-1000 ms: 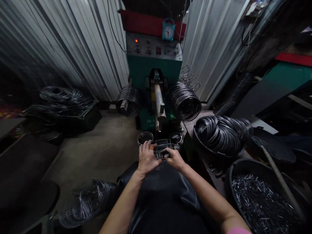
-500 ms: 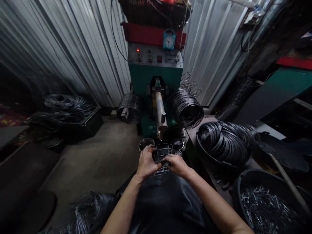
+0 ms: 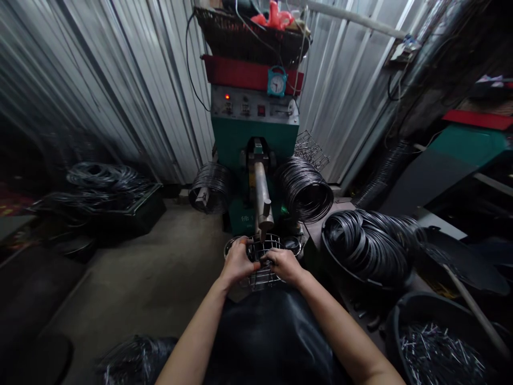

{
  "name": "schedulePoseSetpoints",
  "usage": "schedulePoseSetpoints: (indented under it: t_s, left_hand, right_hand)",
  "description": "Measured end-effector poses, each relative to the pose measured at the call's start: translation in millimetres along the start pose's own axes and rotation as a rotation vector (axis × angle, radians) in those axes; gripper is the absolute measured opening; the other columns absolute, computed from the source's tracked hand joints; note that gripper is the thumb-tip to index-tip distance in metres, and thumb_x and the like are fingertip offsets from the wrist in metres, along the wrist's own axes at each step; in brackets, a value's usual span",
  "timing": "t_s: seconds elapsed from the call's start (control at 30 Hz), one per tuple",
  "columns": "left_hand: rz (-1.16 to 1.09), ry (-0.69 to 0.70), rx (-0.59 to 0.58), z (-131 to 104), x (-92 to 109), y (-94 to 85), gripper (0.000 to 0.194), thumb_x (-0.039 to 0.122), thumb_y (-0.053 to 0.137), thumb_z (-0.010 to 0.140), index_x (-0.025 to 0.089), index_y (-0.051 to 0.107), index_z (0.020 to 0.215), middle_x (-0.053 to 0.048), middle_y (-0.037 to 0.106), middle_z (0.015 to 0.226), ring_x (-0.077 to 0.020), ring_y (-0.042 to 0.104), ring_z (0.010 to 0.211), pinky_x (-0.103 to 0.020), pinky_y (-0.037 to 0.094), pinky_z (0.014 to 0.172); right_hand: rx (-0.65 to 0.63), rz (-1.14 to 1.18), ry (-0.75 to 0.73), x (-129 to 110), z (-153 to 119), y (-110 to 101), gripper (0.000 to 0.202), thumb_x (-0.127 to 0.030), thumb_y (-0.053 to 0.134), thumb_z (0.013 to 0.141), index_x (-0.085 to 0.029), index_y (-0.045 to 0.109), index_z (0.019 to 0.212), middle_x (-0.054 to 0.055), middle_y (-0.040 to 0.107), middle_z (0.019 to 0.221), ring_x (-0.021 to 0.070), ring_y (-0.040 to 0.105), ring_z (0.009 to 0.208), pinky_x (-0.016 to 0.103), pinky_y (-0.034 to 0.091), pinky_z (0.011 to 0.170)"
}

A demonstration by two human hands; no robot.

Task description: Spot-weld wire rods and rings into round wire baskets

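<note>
Both hands are at a small wire basket (image 3: 262,277) of thin metal rods, just below the electrode arm of a green spot welding machine (image 3: 256,136). My left hand (image 3: 237,263) is closed on the basket's left side, thumb pointing inward. On the right side, my right hand (image 3: 284,263) pinches the wire near the middle, its fingertips close to the left thumb. The pointed lower electrode tip (image 3: 263,233) hangs at the basket's far rim; whether they touch I cannot tell. Fingers hide part of the wirework.
Wire ring bundles (image 3: 306,190) hang on the machine's right, with another bundle (image 3: 210,187) on its left. A tub of wire rings (image 3: 366,243) and a bucket of short metal pieces (image 3: 438,350) stand at right. A crate of wire (image 3: 116,198) sits at left.
The view has tilted up slightly. The basket and both hands have moved a little away from my body, bringing the far rim up to the electrode tip.
</note>
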State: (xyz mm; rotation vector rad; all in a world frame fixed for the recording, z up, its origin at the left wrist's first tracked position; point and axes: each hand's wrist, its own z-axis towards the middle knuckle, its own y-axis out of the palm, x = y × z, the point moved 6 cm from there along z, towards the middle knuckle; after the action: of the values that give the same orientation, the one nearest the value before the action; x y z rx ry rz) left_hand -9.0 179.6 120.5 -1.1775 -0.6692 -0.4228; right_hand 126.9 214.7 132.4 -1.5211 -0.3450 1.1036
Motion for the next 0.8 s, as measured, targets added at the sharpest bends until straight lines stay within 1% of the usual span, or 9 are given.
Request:
schedulePoseSetpoints:
  t_s: [0.1, 0.3, 0.37, 0.47, 0.53, 0.57, 0.67, 0.73, 0.8]
  left_hand:
    - [0.013, 0.005, 0.009, 2, 1, -0.1, 0.050, 0.033, 0.074, 0.053, 0.020, 0.054, 0.097, -0.005, 0.060, 0.102, -0.0248, 0.059, 0.098, -0.036, 0.048, 0.084]
    - [0.050, -0.026, 0.047, 11, 3, -0.8, 0.047, 0.026, 0.070, 0.054, 0.017, 0.055, 0.098, -0.009, 0.060, 0.103, -0.0266, 0.057, 0.101, -0.036, 0.048, 0.083]
    - [0.049, -0.039, 0.047, 17, 1, -0.6, 0.047, 0.027, 0.071, 0.054, 0.018, 0.055, 0.097, -0.009, 0.061, 0.101, -0.0264, 0.057, 0.101, -0.036, 0.048, 0.082]
    - [0.034, -0.020, 0.049, 22, -1, 0.6, 0.046, 0.029, 0.073, 0.054, 0.019, 0.056, 0.095, -0.008, 0.061, 0.100, -0.0266, 0.057, 0.100, -0.037, 0.048, 0.083]
    - [0.040, -0.022, 0.063, 22, -3, 0.9, 0.047, 0.026, 0.073, 0.052, 0.018, 0.056, 0.096, -0.009, 0.060, 0.102, -0.0278, 0.056, 0.102, -0.038, 0.047, 0.085]
    - [0.047, -0.025, 0.072, 21, -3, 0.8, 0.049, 0.025, 0.073, 0.052, 0.018, 0.055, 0.097, -0.009, 0.059, 0.104, -0.0282, 0.056, 0.103, -0.039, 0.047, 0.086]
    - [0.073, -0.013, 0.080, 19, -1, 0.0, 0.052, 0.024, 0.073, 0.051, 0.019, 0.055, 0.099, -0.009, 0.058, 0.109, -0.0284, 0.054, 0.107, -0.040, 0.045, 0.089]
    - [0.091, -0.011, 0.094, 19, 1, -1.8, 0.053, 0.026, 0.073, 0.051, 0.019, 0.055, 0.100, -0.010, 0.057, 0.112, -0.0288, 0.053, 0.109, -0.041, 0.044, 0.090]
    - [0.102, -0.025, 0.103, 21, 2, -3.4, 0.053, 0.027, 0.072, 0.052, 0.018, 0.054, 0.101, -0.011, 0.057, 0.113, -0.0294, 0.052, 0.110, -0.041, 0.044, 0.090]
  right_hand:
    - [0.032, 0.007, -0.002, 2, -1, 3, 0.028, -0.008, 0.058, 0.075, -0.024, 0.067, 0.096, 0.002, 0.069, 0.101, 0.0172, 0.064, 0.093, 0.023, 0.045, 0.076]
    - [0.081, -0.043, 0.065, 7, 7, 5, 0.030, -0.009, 0.053, 0.079, -0.026, 0.067, 0.100, 0.003, 0.068, 0.104, 0.0181, 0.063, 0.091, 0.024, 0.046, 0.076]
    - [0.131, 0.007, 0.096, 8, 10, 1, 0.031, -0.010, 0.055, 0.078, -0.026, 0.065, 0.102, 0.004, 0.066, 0.107, 0.0187, 0.062, 0.093, 0.026, 0.046, 0.078]
    - [0.357, 0.261, 0.146, 16, -1, -9, 0.033, -0.018, 0.062, 0.076, -0.025, 0.060, 0.108, 0.005, 0.064, 0.106, 0.0190, 0.061, 0.091, 0.029, 0.046, 0.080]
    - [0.505, 0.515, 0.273, 31, -20, -6, 0.031, -0.027, 0.067, 0.072, -0.021, 0.059, 0.101, 0.003, 0.065, 0.088, 0.0172, 0.060, 0.079, 0.028, 0.048, 0.071]
    - [0.533, 0.659, 0.368, 41, -31, 2, 0.028, -0.031, 0.068, 0.070, -0.020, 0.059, 0.094, 0.001, 0.063, 0.077, 0.0151, 0.058, 0.068, 0.026, 0.047, 0.061]
    - [0.435, 1.112, 0.653, 61, -64, 41, 0.026, -0.036, 0.068, 0.066, -0.017, 0.057, 0.080, -0.005, 0.053, 0.057, 0.0075, 0.044, 0.044, 0.018, 0.031, 0.038]
    - [0.350, 1.329, 0.771, 66, -82, 64, 0.028, -0.033, 0.069, 0.063, -0.016, 0.058, 0.081, -0.004, 0.055, 0.057, 0.0051, 0.040, 0.040, 0.015, 0.023, 0.034]
    - [0.343, 1.448, 0.834, 69, -96, 77, 0.029, -0.027, 0.072, 0.060, -0.015, 0.059, 0.082, -0.002, 0.058, 0.060, 0.0049, 0.042, 0.041, 0.013, 0.022, 0.034]
